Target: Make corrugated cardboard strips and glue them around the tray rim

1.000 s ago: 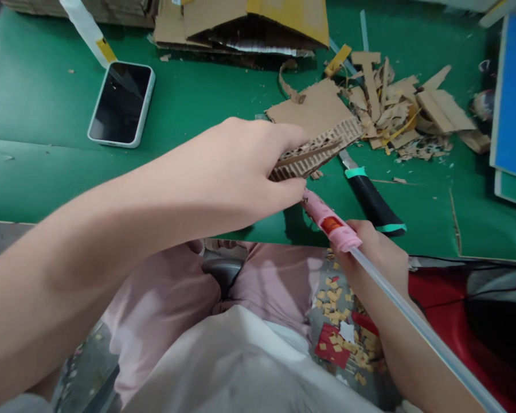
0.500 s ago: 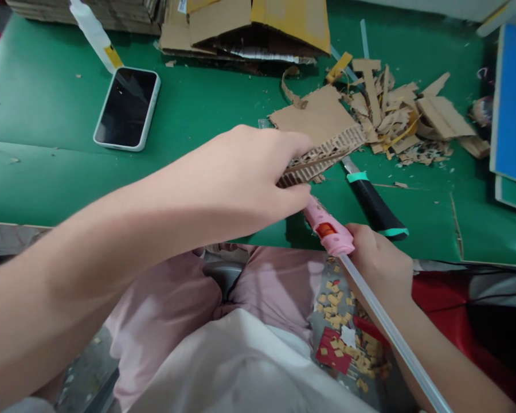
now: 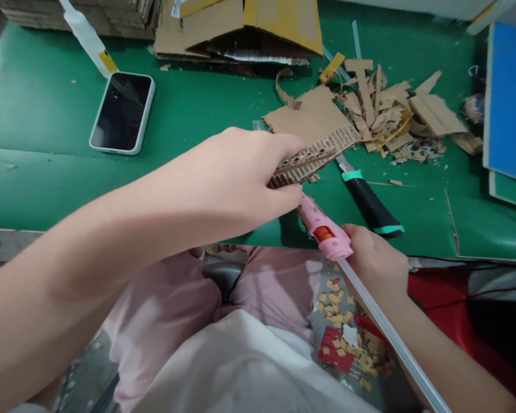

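My left hand [image 3: 245, 172] is closed on a piece of corrugated cardboard [image 3: 313, 158], its fluted edges facing up between thumb and fingers. Just below it, my right hand [image 3: 376, 258] grips a pink hot glue gun [image 3: 325, 232] with a long clear glue stick [image 3: 387, 327] sticking out of its back end. The gun's front end reaches under the left thumb, so its nozzle is hidden. A craft knife [image 3: 370, 203] with a black and teal handle lies on the table beyond the right hand. Behind the left hand rests a flat cardboard sheet [image 3: 312, 112].
Cardboard scraps [image 3: 387, 112] are heaped on the green table [image 3: 198, 97] at the back right. A phone [image 3: 122, 112] and a white bottle [image 3: 83, 34] lie at the left. Folded cardboard [image 3: 215, 26] stands at the back, a blue board [image 3: 511, 103] at the right edge.
The view has shifted slightly, so most table items appear a little further left. Both hands keep their grip on the cardboard and the glue gun, with hardly any movement between them.
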Motion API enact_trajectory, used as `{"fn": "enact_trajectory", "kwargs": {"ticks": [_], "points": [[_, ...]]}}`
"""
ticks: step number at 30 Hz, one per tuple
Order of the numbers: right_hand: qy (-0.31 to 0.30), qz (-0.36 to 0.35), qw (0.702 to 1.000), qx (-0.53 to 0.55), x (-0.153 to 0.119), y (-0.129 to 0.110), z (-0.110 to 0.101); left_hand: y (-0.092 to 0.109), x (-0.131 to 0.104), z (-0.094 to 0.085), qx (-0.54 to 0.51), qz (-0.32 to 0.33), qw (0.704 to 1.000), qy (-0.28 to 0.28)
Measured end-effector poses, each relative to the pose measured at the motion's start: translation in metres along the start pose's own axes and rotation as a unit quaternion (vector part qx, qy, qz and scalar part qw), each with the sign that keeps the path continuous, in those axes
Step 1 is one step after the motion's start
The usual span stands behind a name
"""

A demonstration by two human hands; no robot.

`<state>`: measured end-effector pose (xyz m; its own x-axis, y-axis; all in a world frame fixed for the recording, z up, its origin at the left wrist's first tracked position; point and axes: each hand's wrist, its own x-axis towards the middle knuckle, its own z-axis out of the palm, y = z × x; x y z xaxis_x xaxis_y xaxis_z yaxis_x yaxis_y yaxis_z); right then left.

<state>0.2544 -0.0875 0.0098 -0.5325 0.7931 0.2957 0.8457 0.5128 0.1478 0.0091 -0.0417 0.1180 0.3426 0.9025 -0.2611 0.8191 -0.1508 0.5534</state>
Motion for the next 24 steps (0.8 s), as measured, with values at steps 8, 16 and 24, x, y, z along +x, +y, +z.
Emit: {"fn": "enact_trajectory", "kwargs": {"ticks": [8,16,24], "points": [[-0.037,0.016,0.999,-0.024,0.008,-0.003,0.001,-0.001,0.0,0.001,-0.012,-0.001,1.0,-0.008],[0.019,0.0,0.999,-0.036,0.005,-0.002,0.001,0.008,-0.002,-0.004,0.026,-0.026,0.999,-0.023],[-0.03,0.014,0.999,0.005,-0.002,0.001,0.002,-0.003,-0.002,0.002,0.002,0.038,0.999,0.013]]}}
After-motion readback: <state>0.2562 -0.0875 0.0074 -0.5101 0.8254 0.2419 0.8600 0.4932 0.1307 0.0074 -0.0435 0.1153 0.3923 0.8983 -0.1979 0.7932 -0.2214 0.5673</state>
